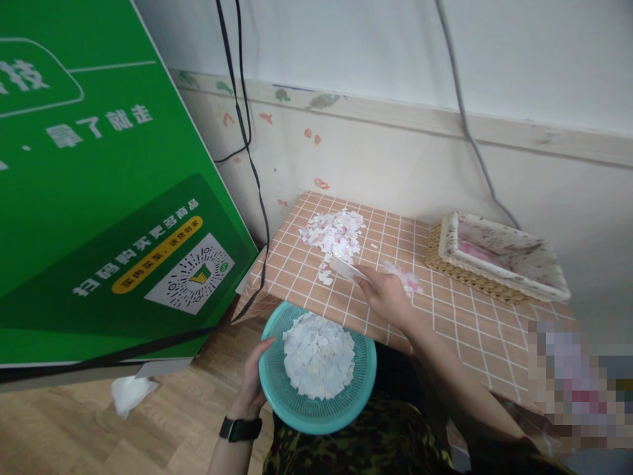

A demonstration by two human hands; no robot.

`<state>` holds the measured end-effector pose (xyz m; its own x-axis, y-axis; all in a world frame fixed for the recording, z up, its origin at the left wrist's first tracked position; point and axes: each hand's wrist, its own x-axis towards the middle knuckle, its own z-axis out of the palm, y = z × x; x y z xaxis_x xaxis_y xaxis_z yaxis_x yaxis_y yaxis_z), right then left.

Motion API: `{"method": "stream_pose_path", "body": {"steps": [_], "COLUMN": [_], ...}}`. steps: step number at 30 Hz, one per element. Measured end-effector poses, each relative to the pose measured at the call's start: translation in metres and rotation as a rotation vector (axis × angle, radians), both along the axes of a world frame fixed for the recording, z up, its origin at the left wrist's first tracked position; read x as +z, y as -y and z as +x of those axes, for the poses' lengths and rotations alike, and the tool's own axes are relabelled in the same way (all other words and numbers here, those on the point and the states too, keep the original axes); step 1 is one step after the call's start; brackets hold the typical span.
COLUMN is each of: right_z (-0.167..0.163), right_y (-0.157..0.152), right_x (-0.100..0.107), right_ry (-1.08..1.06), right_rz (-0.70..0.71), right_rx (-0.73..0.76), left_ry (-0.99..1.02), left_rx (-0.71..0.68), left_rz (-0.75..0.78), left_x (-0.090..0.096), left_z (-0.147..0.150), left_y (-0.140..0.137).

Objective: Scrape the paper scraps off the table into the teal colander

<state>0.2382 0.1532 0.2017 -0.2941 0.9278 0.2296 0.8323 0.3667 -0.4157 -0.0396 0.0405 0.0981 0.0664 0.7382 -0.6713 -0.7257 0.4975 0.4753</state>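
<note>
My left hand (256,376), with a dark band on its wrist, is closed on the left rim of a turquoise plastic colander (364,389). A heap of white paper scraps (319,356) lies in the colander, just below the table's front edge. Over the table my right hand (383,293) grips a flat white piece (345,268), perhaps a card or a scraper. Its far end touches the near side of a pile of white and pink paper scraps (332,232). A smaller pinkish heap of scraps (408,280) sits just beyond my right hand.
A brown checked cloth covers the table (395,237). At its back right stands a wicker basket (494,280) with a patterned lining. A large green panel (123,171) rises on the left, with black cables (250,152) hanging beside it. A white bag (131,394) lies on the floor.
</note>
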Motion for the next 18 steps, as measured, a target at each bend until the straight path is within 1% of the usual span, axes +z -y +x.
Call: {"method": "stream_pose_path", "body": {"steps": [3, 7, 10, 13, 15, 18], "right_z": [-0.008, -0.011, -0.007, -0.004, -0.004, -0.004], "right_y": [-0.003, -0.012, -0.020, -0.025, -0.025, -0.021], "right_x": [0.007, 0.018, 0.026, 0.033, 0.035, 0.033], "right_ry": [0.036, 0.167, 0.264, 0.297, 0.304, 0.321], "right_rz": [0.008, 0.030, 0.038, 0.029, 0.033, 0.046], "right_rx": [0.056, 0.150, 0.149, 0.146, 0.151, 0.139], "left_ry": [0.003, -0.026, -0.041, -0.044, -0.044, -0.048], "left_rx": [-0.010, 0.012, 0.016, 0.010, 0.008, 0.010], "left_rz": [-0.011, -0.025, -0.027, -0.015, -0.015, -0.029], "left_x": [0.002, 0.004, 0.004, 0.003, 0.002, 0.003], "left_z": [0.000, 0.001, 0.002, 0.002, 0.002, 0.002], "left_y": [0.000, -0.001, -0.001, -0.001, -0.001, -0.001]}}
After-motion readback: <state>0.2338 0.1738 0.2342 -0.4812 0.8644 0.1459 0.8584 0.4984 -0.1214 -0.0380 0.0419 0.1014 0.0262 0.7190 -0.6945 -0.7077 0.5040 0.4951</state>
